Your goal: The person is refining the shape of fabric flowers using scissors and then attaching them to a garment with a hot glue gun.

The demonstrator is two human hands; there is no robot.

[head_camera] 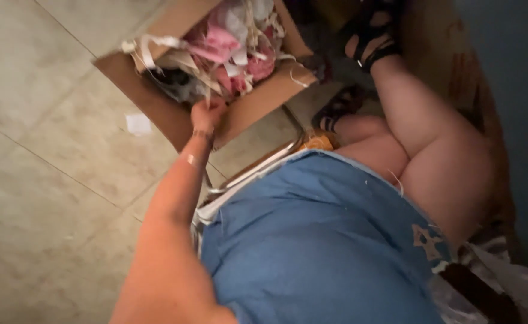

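The person sits on a chair (pixel 258 171) and leans down toward a cardboard box (pixel 174 114) that stands open on the tiled floor (pixel 48 150) just beside the chair, low enough to be reached at arm's length without getting up. The left hand (pixel 207 113) is at the near wall of the box, its grip closed in a fist at the rim, where pale strips hang over; whether it pinches one of those strips or only the cardboard edge is too blurred to tell. The right hand is not in view.

The box is brown, its flaps folded outward, which leaves the whole top free. It is heaped with fabric scraps (pixel 228 42), pink, white and dark, loose and tangled, with thin cream strips trailing over the sides. A small white scrap (pixel 138 124) lies on the floor near the box.
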